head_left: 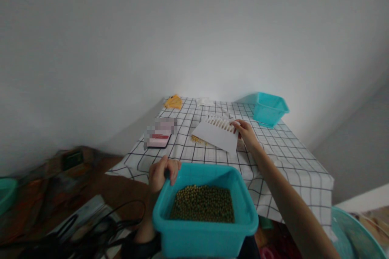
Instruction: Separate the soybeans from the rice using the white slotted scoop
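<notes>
Under the curled fingers of my left hand is the far left corner of a turquoise bin, which holds many small round beads. Ahead and to the right, my right hand pinches the right edge of a white slotted tray. Left of those fingers, loose golden beads lie by the tray on the checked cloth; beyond them, rightward, stands a second bin.

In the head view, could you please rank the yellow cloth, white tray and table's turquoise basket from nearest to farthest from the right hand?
1. White tray: in the right hand.
2. Turquoise basket: beyond, to the right.
3. Yellow cloth: far back, left.
</notes>
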Action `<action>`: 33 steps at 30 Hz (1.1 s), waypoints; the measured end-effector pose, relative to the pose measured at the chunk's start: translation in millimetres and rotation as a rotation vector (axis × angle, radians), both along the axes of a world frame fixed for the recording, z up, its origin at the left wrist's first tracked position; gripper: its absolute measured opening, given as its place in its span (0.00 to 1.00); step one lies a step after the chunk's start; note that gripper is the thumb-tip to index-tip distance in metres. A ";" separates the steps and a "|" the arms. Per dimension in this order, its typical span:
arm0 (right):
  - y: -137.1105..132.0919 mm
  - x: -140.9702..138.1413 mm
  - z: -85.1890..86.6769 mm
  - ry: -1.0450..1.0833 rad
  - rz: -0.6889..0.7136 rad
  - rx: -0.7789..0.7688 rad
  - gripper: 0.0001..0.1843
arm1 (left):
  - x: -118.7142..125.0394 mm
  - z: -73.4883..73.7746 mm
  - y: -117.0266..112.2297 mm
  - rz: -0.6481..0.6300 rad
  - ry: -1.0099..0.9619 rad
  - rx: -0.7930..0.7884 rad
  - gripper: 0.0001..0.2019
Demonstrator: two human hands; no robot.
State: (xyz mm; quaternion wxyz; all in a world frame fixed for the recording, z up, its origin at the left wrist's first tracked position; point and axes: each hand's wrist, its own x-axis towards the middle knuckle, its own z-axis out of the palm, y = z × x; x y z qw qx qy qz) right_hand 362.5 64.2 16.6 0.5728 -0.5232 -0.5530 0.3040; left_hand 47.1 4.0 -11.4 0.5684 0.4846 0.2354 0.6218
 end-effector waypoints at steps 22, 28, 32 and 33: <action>3.1 10.4 -5.0 0.147 -0.239 0.090 0.19 | 4.0 1.5 -2.4 0.022 -0.043 0.000 0.30; 3.1 17.6 -14.3 0.190 -0.384 0.096 0.19 | 3.3 3.0 -3.7 0.018 -0.051 -0.012 0.31; 2.3 13.6 -9.5 0.138 -0.364 0.101 0.18 | -1.7 -1.5 1.3 -0.004 0.020 0.029 0.32; 1.8 11.9 -7.3 0.118 -0.351 0.105 0.17 | -2.4 -2.6 2.3 -0.005 0.028 0.036 0.32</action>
